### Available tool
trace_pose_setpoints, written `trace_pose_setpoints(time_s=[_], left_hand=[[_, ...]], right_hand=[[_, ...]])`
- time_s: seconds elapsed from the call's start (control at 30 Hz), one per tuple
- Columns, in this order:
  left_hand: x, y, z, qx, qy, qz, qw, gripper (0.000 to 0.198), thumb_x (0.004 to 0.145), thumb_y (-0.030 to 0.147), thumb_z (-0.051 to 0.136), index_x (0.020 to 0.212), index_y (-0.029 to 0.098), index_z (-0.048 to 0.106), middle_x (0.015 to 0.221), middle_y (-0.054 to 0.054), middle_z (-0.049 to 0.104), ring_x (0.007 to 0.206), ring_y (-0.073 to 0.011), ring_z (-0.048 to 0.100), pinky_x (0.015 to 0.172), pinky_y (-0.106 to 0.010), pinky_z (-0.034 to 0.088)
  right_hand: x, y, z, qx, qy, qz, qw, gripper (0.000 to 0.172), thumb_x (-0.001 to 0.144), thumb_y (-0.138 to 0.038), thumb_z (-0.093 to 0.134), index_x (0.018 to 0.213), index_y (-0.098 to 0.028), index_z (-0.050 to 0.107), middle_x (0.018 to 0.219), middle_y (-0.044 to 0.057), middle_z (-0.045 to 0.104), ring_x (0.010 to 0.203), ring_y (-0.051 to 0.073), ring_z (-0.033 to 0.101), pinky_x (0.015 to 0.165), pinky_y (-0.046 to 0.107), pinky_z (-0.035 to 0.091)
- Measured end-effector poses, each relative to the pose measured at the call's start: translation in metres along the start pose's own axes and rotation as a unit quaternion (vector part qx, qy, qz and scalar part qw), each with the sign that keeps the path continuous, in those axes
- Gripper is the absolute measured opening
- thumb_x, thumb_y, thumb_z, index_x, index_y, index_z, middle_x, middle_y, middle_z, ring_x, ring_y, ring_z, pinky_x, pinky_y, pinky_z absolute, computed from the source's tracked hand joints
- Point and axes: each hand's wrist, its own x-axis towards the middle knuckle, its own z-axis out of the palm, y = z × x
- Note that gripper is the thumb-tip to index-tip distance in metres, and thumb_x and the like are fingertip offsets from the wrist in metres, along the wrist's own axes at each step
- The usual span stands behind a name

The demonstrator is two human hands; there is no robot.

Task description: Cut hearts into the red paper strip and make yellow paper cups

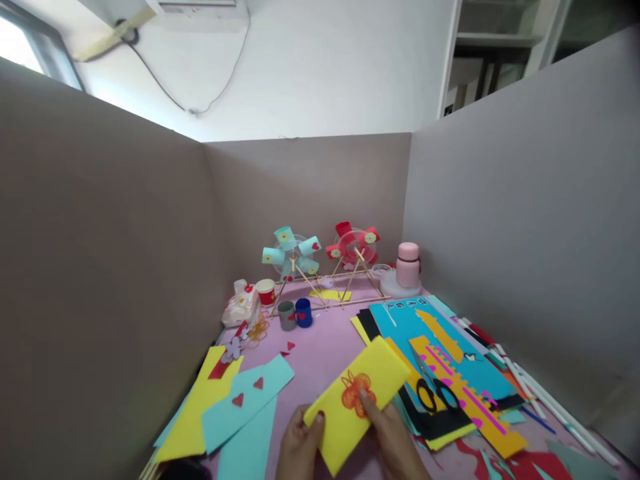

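Note:
A yellow paper piece (377, 367) with an orange-red scribbled butterfly or flower shape is held up over the pink table. My left hand (300, 440) pinches its lower left corner, thumb on top. Around its lower right edge closes my right hand (390, 433), the thumb resting on the drawing and the other fingers hidden behind. To the left lie light blue paper strips (250, 393) with small red hearts, partly over a yellow sheet (185, 427). Black-handled scissors (435, 393) rest on the stacked coloured sheets to the right.
Two stick-framed paper wheels, one light blue (293, 257) and one red (353, 247), stand at the back. Nearby are grey (287, 315) and blue (303, 313) paper rolls, a tissue pack (241, 307), and a pink bottle (408, 267). White tubes (560, 407) line the right edge; grey partitions enclose the table.

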Motion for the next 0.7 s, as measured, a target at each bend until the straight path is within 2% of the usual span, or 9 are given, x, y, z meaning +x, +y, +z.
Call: trace_pose_setpoints(time_s=[0.07,0.17,0.33,0.4,0.57,0.7], left_hand=[[-0.011,-0.011,-0.001,0.012,0.000,0.003,1.000,0.050,0.060,0.055,0.079,0.082,0.016,0.057,0.076,-0.010,0.072,0.071,-0.0254,0.069,0.064,-0.031,0.053],[-0.018,-0.016,-0.006,0.068,0.011,0.013,0.998,0.055,0.054,0.054,0.082,0.087,0.017,0.058,0.074,-0.007,0.071,0.069,-0.0233,0.067,0.062,-0.029,0.051],[-0.017,-0.014,-0.013,0.164,0.000,0.003,0.986,0.043,0.065,0.055,0.074,0.065,0.016,0.057,0.058,-0.002,0.063,0.051,-0.0152,0.056,0.048,-0.022,0.040],[-0.014,-0.014,-0.014,0.181,-0.010,-0.011,0.983,0.045,0.069,0.058,0.069,0.066,0.015,0.059,0.052,0.000,0.058,0.046,-0.0142,0.051,0.045,-0.022,0.036],[-0.014,-0.006,-0.012,0.198,-0.021,-0.018,0.980,0.052,0.072,0.066,0.060,0.065,0.014,0.063,0.054,-0.001,0.058,0.049,-0.0147,0.049,0.048,-0.023,0.038],[-0.013,0.001,-0.016,0.148,0.024,-0.017,0.989,0.053,0.066,0.067,0.065,0.072,0.015,0.068,0.062,-0.004,0.066,0.060,-0.0208,0.058,0.056,-0.026,0.046]], right_hand=[[-0.002,-0.002,-0.003,0.003,0.015,0.012,1.000,0.048,0.066,-0.051,0.078,0.097,-0.016,0.067,0.096,0.010,0.075,0.095,0.030,0.067,0.081,0.039,0.052],[-0.005,0.000,-0.012,-0.012,0.018,0.037,0.999,0.047,0.064,-0.048,0.081,0.095,-0.015,0.066,0.096,0.010,0.075,0.094,0.031,0.067,0.085,0.041,0.050],[-0.010,-0.001,-0.012,0.036,-0.014,0.050,0.998,0.045,0.074,-0.045,0.075,0.108,-0.017,0.063,0.108,0.010,0.072,0.102,0.030,0.065,0.086,0.041,0.050],[-0.009,-0.003,-0.010,0.068,-0.018,0.060,0.996,0.050,0.076,-0.048,0.072,0.115,-0.018,0.060,0.114,0.011,0.070,0.106,0.030,0.063,0.087,0.042,0.050],[-0.005,0.002,-0.015,0.061,-0.001,0.051,0.997,0.070,0.071,-0.051,0.075,0.129,-0.020,0.052,0.120,0.011,0.068,0.113,0.030,0.060,0.094,0.042,0.046],[-0.005,0.005,-0.019,0.026,0.011,0.036,0.999,0.067,0.072,-0.053,0.073,0.126,-0.019,0.054,0.121,0.011,0.067,0.115,0.029,0.059,0.095,0.040,0.045]])
